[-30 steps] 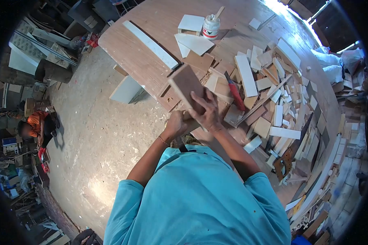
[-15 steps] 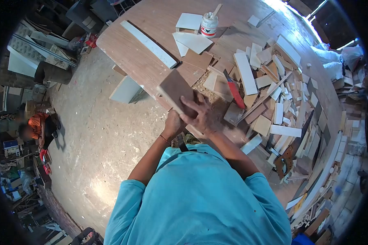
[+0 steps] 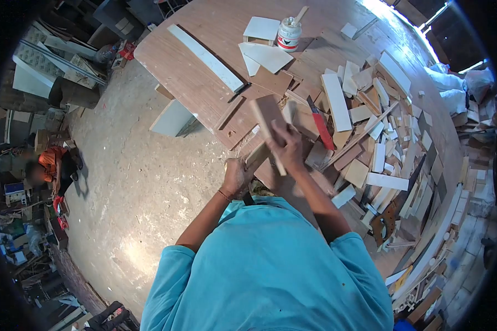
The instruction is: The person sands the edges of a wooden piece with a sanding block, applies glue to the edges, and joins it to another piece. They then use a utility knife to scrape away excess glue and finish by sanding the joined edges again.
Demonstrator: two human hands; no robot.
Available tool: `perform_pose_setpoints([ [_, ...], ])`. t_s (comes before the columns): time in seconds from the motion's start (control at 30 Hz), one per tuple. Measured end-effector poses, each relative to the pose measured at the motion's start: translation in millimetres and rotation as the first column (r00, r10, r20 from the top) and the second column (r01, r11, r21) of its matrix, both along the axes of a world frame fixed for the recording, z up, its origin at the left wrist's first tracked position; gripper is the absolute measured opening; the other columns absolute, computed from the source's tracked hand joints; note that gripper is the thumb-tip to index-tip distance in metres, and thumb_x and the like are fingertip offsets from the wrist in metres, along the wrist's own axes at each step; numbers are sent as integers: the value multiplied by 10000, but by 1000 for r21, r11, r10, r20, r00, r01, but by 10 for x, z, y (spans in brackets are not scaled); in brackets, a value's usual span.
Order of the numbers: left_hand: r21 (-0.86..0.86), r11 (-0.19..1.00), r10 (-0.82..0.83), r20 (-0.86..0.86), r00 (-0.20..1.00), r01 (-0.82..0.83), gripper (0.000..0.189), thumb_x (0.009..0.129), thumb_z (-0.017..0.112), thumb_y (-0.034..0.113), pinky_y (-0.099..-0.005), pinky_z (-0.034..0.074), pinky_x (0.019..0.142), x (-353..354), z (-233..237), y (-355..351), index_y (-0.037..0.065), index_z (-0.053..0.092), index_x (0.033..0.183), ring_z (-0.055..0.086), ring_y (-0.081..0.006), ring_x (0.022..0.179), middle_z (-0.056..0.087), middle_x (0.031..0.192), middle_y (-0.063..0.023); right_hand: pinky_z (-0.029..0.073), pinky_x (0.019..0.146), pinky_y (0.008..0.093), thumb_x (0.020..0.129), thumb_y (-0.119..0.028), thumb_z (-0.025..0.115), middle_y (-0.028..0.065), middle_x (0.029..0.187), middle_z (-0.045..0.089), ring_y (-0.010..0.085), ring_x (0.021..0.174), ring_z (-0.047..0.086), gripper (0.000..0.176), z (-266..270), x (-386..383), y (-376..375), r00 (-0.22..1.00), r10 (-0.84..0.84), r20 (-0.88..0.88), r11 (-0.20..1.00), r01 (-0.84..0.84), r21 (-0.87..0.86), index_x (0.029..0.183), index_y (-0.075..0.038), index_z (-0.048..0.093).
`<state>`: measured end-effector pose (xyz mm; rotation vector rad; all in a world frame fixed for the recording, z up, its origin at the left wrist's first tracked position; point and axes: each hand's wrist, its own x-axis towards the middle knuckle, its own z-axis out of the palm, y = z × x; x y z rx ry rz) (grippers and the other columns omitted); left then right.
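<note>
My left hand [image 3: 236, 175] is closed on a narrow wooden piece [image 3: 257, 156] at the table's near edge. My right hand [image 3: 287, 145] grips a flat rectangular wooden board [image 3: 269, 115], which is tilted above the table and slightly blurred. The board's lower part lies close to the piece in my left hand; whether they touch is unclear. Just right of the board is a red-handled saw [image 3: 322, 130]. A thin wooden strip [image 3: 230, 113] lies on the table left of the board.
On the wooden table [image 3: 171, 60] are a long white strip [image 3: 205, 58], a white jar [image 3: 289, 35] with a stick in it and a large heap of offcuts [image 3: 378, 144]. A handsaw [image 3: 383, 222] lies in the heap. A person in orange [image 3: 51, 164] is at the far left.
My hands have moved apart. My right hand has shifted right with the board, and the wooden piece in my left hand and the thin strip on the table now show.
</note>
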<state>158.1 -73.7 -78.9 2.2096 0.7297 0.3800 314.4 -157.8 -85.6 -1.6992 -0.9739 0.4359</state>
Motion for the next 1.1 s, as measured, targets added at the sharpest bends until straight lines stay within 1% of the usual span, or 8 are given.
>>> perform_pose_setpoints([
  [0.1, -104, 994, 31, -56, 998, -37, 214, 725, 600, 147, -397, 425, 495, 26, 134, -33, -40, 598, 831, 548, -351, 514, 531, 563, -217, 382, 875, 429, 663, -289, 686, 237, 1083, 514, 387, 1004, 460, 520, -231, 102, 3, 971, -151, 185, 968, 183, -173, 1163, -234, 556],
  [0.23, -30, 1000, -10, -28, 1000, 9, 247, 727, 623, 146, -374, 452, 509, 26, -60, -7, -2, 603, 924, 592, -351, 604, 572, 678, -232, 394, 850, 416, 623, -296, 705, 236, 1146, 470, 372, 999, 461, 524, 559, -343, -144, 930, 66, 363, 996, -41, -75, 1130, -238, 584],
  [0.47, 21, 999, -43, 13, 999, 43, 288, 759, 531, 75, -410, 465, 553, 35, 109, -102, 38, 573, 1041, 575, -340, 598, 583, 692, -194, 412, 786, 418, 651, -230, 700, 217, 973, 567, 374, 876, 524, 495, -80, 191, -22, 979, -163, 121, 983, 172, -67, 1130, -190, 582],
  [0.73, 171, 970, -173, -5, 985, 171, 283, 703, 585, 68, -387, 459, 575, -60, -138, -115, 9, 605, 979, 559, -348, 608, 579, 693, -191, 375, 880, 426, 643, -252, 687, 196, 1174, 497, 382, 1008, 482, 518, 410, -320, -224, 913, 12, 408, 989, 48, -137, 1146, -202, 575],
  [0.8, -79, 996, 39, 49, 998, -35, 309, 689, 599, 73, -395, 452, 571, -42, 77, -156, -1, 595, 989, 558, -342, 615, 577, 696, -197, 375, 887, 411, 654, -262, 686, 204, 1177, 497, 369, 1012, 494, 511, 183, -84, -90, 943, -41, 330, 971, 114, -208, 1146, -185, 573],
  [0.93, -54, 995, 87, 170, 982, -79, 266, 745, 563, 63, -380, 451, 541, -99, 42, -214, 38, 593, 1008, 572, -374, 640, 566, 718, -227, 426, 795, 397, 728, -266, 631, 150, 994, 584, 295, 893, 552, 445, -63, 264, 6, 981, -54, 187, 982, 86, -169, 1158, -176, 563],
  [1.03, -204, 973, 139, 154, 978, -106, 246, 748, 575, 55, -341, 453, 550, -130, 22, -187, 16, 595, 990, 588, -298, 600, 585, 724, -214, 429, 746, 258, 821, -280, 561, 45, 1023, 568, 89, 853, 513, 416, 57, 173, -118, 611, -214, -762, 975, 181, -129, 1163, -44, 536],
  [1.1, -300, 948, 135, 85, 987, -104, 234, 751, 586, 60, -328, 457, 559, -134, 23, -146, -4, 597, 976, 596, -249, 588, 609, 714, -192, 427, 737, 248, 818, -279, 562, 40, 1010, 569, 87, 848, 507, 425, -12, 119, -122, 654, -200, -729, 971, 234, -56, 1166, -38, 529],
])
